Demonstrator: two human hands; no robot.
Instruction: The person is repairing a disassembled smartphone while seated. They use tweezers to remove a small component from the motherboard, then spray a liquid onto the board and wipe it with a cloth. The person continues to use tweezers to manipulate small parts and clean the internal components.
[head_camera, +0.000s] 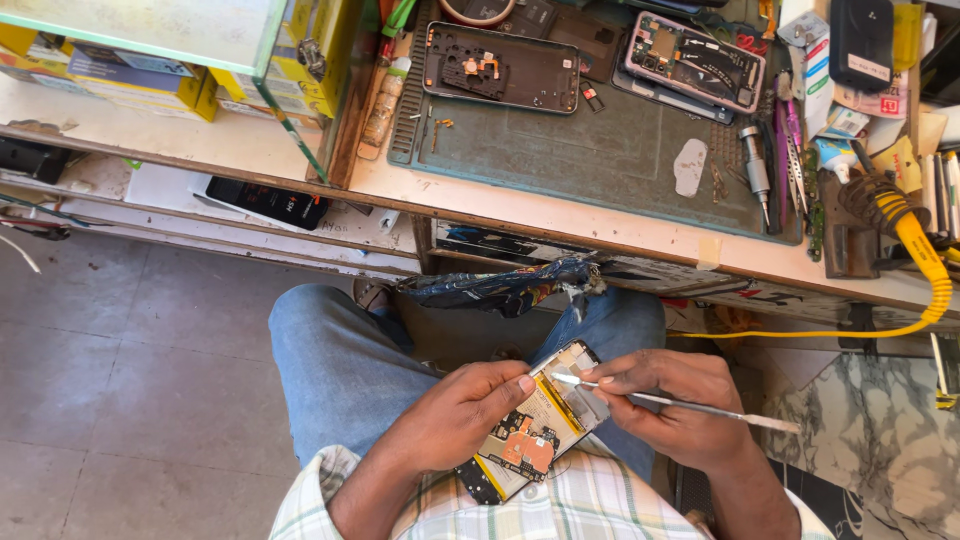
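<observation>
Workbench (560, 215), at twelve o'clock, carried a green repair mat (600, 150). Opened phone (530, 425), over the lap: left hand (455, 415) closed around it. Right hand (680, 405), at three o'clock, pinched a thin metal tool (690, 405), tip touching the phone.

Green mat (600, 160), perhaps two opened phones (500, 68)
</observation>
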